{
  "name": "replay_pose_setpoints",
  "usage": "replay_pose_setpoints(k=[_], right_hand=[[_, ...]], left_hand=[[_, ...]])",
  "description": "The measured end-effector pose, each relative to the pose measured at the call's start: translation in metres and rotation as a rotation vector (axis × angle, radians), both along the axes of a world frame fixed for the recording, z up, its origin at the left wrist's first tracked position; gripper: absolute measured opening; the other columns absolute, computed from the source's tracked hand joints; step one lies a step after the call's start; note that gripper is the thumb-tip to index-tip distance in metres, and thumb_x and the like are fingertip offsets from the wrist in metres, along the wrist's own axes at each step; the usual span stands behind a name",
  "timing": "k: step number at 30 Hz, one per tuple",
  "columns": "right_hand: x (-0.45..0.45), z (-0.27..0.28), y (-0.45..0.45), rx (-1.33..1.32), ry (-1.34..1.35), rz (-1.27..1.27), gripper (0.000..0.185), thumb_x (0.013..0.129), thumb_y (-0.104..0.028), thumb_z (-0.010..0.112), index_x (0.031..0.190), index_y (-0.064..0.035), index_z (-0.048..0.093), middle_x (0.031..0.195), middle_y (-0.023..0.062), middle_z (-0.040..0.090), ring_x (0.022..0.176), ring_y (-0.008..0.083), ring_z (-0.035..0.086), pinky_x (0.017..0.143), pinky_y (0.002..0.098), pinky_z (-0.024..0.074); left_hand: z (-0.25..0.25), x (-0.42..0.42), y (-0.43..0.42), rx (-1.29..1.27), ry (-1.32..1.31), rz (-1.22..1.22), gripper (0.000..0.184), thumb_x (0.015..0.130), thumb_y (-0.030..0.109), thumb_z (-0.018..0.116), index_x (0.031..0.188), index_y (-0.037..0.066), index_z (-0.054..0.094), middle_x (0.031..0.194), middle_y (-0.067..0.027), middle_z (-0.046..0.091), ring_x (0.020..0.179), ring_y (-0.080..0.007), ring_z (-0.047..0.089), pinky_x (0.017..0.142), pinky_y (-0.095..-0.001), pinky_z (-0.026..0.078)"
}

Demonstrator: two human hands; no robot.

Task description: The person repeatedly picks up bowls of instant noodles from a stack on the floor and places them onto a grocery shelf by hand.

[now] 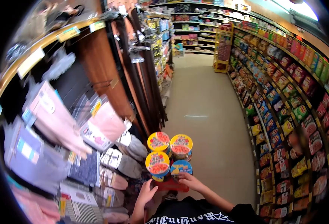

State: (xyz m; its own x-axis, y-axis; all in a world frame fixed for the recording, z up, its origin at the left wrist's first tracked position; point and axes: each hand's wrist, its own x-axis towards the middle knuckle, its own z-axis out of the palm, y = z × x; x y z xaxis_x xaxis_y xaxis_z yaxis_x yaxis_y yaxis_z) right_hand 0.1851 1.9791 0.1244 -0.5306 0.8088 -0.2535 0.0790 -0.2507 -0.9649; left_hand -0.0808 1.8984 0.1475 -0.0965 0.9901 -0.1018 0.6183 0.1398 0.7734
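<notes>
Below me stand round paper tubs that look like instant noodle cups, grouped close together. Three show yellow lids printed with red pictures: a back-left tub, a back-right tub and a front-left tub. At front right is a blue-lidded tub. My right hand reaches to the near side of the blue lid, its fingers extended at the rim; firm contact cannot be made out. Just short of the front-left tub, my left hand is held with thumb and fingers apart, nothing in it. Something red shows under the tubs.
Slippers and packaged clothing hang close on my left, with brown belts beyond. A long shelf of snack bags runs along the right. Between them the tiled aisle floor leads to a yellow rack.
</notes>
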Motion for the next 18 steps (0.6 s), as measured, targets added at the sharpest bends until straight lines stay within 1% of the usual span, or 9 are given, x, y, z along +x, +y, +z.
replay_pose_setpoints(k=[3,4,5,7,8,11,14,15,18], right_hand=[[-0.016,-0.007,0.023,-0.066,-0.06,-0.079,0.059,0.089,-0.024,0.06,0.138,-0.0025,0.034,0.124,0.0191,0.054,0.114,0.0259,0.054,0.095,0.0336,0.0434],[-0.023,-0.016,0.034,-0.004,-0.088,-0.059,0.063,0.089,-0.015,0.057,0.141,0.0012,0.025,0.115,0.0151,0.055,0.094,0.0172,0.057,0.078,0.0279,0.0484],[-0.028,-0.024,0.038,-0.002,-0.088,-0.088,0.063,0.089,-0.015,0.057,0.141,0.0012,0.025,0.115,0.0151,0.055,0.094,0.0172,0.057,0.078,0.0279,0.0484],[-0.042,-0.034,0.054,-0.149,-0.097,-0.157,0.07,0.085,-0.028,0.063,0.14,-0.0002,0.029,0.125,0.0205,0.052,0.116,0.0258,0.052,0.095,0.0327,0.0425],[-0.05,-0.041,0.06,0.012,-0.108,-0.199,0.074,0.086,-0.015,0.058,0.143,0.0018,0.015,0.103,0.0137,0.06,0.074,0.0152,0.056,0.055,0.0256,0.047],[-0.059,-0.05,0.076,-0.099,-0.125,-0.103,0.067,0.089,-0.019,0.058,0.142,0.0003,0.021,0.124,0.0157,0.052,0.098,0.0181,0.058,0.08,0.0286,0.0484],[-0.067,-0.021,0.069,0.082,0.077,-0.03,0.06,0.092,-0.023,0.055,0.141,0.0003,0.027,0.138,0.0136,0.042,0.13,0.0211,0.036,0.108,0.0334,0.0273],[-0.071,-0.012,0.069,-0.072,0.204,-0.101,0.062,0.093,-0.025,0.054,0.142,0.0009,0.026,0.142,0.0132,0.037,0.132,0.0219,0.034,0.109,0.0338,0.0253],[-0.067,-0.021,0.06,-0.079,0.096,-0.107,0.065,0.093,-0.025,0.054,0.143,0.0001,0.021,0.143,0.0134,0.036,0.13,0.022,0.036,0.108,0.0336,0.0278]], left_hand=[[-0.031,-0.021,0.055,0.042,0.067,0.035,0.053,0.082,0.029,0.066,0.124,0.001,0.05,0.119,-0.0209,0.055,0.11,-0.0323,0.054,0.094,-0.038,0.043],[-0.043,-0.033,0.078,-0.007,-0.118,0.01,0.05,0.082,0.028,0.066,0.121,0.0,0.051,0.114,-0.0204,0.058,0.108,-0.0317,0.056,0.091,-0.0379,0.044],[-0.055,-0.043,0.097,-0.062,-0.301,-0.015,0.047,0.082,0.026,0.066,0.119,-0.001,0.052,0.11,-0.0198,0.061,0.105,-0.0312,0.058,0.089,-0.0378,0.045],[-0.068,-0.049,0.13,0.032,-0.31,-0.001,0.043,0.079,0.02,0.067,0.114,-0.002,0.054,0.102,-0.0184,0.063,0.095,-0.0307,0.062,0.083,-0.0365,0.048],[-0.071,-0.052,0.14,0.047,-0.265,-0.017,0.045,0.079,0.02,0.067,0.115,-0.002,0.053,0.102,-0.0186,0.063,0.094,-0.0303,0.062,0.082,-0.0366,0.048],[-0.068,-0.05,0.167,-0.096,-0.346,0.053,0.052,0.078,0.02,0.066,0.121,-0.002,0.047,0.104,-0.0193,0.062,0.095,-0.0291,0.062,0.084,-0.0364,0.047],[-0.041,-0.046,0.182,-0.167,-0.178,-0.03,0.05,0.079,0.013,0.066,0.122,-0.002,0.047,0.108,-0.0152,0.061,0.1,-0.0226,0.06,0.088,-0.0341,0.046],[-0.052,-0.048,0.19,-0.181,-0.17,-0.004,0.046,0.079,0.013,0.065,0.121,-0.001,0.051,0.109,-0.0136,0.062,0.104,-0.0208,0.058,0.09,-0.0343,0.044],[-0.065,-0.049,0.191,-0.166,-0.321,-0.054,0.043,0.079,0.008,0.064,0.118,-0.002,0.05,0.109,-0.0131,0.062,0.101,-0.0196,0.059,0.088,-0.0319,0.045]])
